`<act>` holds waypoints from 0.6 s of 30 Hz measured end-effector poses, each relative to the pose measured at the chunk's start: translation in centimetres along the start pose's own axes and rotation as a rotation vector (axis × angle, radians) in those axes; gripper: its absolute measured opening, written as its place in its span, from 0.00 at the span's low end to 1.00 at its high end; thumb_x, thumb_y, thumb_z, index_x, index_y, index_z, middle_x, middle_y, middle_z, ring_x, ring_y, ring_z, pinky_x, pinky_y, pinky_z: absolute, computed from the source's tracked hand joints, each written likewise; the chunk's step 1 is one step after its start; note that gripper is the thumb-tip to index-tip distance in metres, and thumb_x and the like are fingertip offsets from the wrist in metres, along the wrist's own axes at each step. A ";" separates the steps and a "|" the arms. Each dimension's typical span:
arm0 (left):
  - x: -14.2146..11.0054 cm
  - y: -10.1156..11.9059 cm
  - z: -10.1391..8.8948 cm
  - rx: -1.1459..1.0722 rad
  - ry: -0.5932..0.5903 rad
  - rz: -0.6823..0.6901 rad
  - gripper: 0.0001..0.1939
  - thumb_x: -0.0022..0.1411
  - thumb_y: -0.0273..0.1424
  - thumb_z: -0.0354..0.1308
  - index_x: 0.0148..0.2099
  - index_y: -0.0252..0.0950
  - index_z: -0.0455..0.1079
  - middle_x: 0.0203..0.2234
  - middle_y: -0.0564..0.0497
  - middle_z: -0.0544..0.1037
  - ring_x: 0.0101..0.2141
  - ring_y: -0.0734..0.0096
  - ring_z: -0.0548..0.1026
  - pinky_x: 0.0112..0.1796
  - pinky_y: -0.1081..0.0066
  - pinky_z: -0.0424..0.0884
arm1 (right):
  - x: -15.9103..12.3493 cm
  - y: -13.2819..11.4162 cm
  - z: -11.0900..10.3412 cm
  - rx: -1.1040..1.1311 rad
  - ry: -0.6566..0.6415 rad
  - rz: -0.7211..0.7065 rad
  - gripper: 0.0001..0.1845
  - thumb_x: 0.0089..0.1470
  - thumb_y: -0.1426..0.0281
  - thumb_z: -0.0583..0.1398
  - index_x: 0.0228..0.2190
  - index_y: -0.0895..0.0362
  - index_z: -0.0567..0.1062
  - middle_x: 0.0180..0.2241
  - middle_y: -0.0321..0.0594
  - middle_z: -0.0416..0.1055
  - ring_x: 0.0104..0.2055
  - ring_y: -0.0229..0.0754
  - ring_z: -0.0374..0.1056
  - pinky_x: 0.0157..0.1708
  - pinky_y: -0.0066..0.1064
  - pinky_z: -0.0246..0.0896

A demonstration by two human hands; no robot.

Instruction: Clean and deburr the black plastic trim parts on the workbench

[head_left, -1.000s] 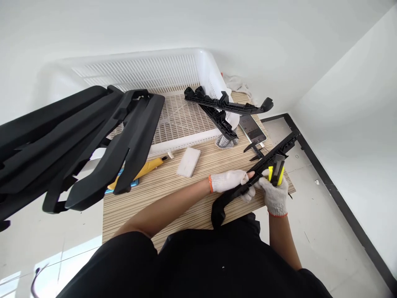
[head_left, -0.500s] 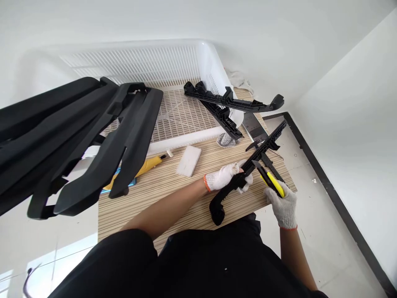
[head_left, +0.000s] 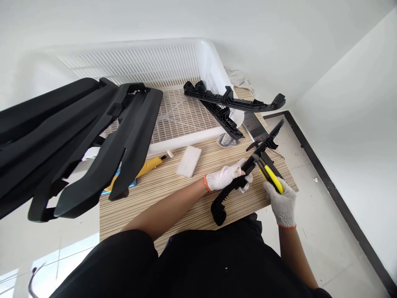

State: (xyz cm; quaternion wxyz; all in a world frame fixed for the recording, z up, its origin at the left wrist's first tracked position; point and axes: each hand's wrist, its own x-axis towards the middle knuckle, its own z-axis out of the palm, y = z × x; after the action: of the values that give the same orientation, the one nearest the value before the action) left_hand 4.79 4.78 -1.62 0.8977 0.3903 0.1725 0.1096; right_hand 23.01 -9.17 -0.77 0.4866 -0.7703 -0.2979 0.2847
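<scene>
My left hand, in a white knit glove, is closed round the middle of a long black plastic part that slants up to the right above the striped wooden table. My right hand, also gloved, grips a yellow and black utility knife. The knife's front end lies against the black part just right of my left hand.
A white slatted basket stands at the back, with two more black parts resting over its right rim. Several large black panels jut in from the left. On the table lie a white block, a second yellow knife and a phone.
The black part has swung up and nearer the basket in my left hand. My right hand turned the knife from upright to slanting and brought its tip onto the part.
</scene>
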 end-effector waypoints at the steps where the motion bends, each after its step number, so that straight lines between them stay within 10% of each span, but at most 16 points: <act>1: 0.0 0.2 0.1 -0.004 -0.018 -0.007 0.42 0.49 0.58 0.71 0.53 0.36 0.61 0.35 0.50 0.75 0.29 0.70 0.76 0.29 0.70 0.72 | 0.1 -0.2 0.4 0.097 0.009 0.035 0.16 0.47 0.58 0.71 0.35 0.55 0.80 0.22 0.31 0.69 0.22 0.35 0.60 0.20 0.28 0.55; 7: 0.0 1.3 1.5 0.076 0.017 -0.146 0.29 0.49 0.43 0.73 0.43 0.36 0.60 0.30 0.53 0.75 0.26 0.74 0.75 0.29 0.70 0.72 | 1.4 -1.9 4.1 0.621 0.019 0.053 0.19 0.41 0.61 0.72 0.29 0.54 0.70 0.33 0.35 0.74 0.25 0.33 0.64 0.21 0.26 0.57; 18: -0.6 4.1 3.2 0.990 0.013 -0.160 0.18 0.61 0.45 0.65 0.44 0.38 0.68 0.24 0.55 0.77 0.27 0.70 0.76 0.28 0.72 0.68 | 2.5 -1.9 5.4 0.484 0.026 0.092 0.24 0.39 0.57 0.75 0.30 0.54 0.70 0.22 0.27 0.67 0.22 0.32 0.62 0.23 0.27 0.61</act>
State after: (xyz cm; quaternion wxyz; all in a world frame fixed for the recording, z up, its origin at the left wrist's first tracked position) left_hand 5.22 5.22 3.57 0.6094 0.7542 0.2390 -0.0522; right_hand 20.38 -3.48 -1.42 0.6474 -0.6476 -0.1792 0.3598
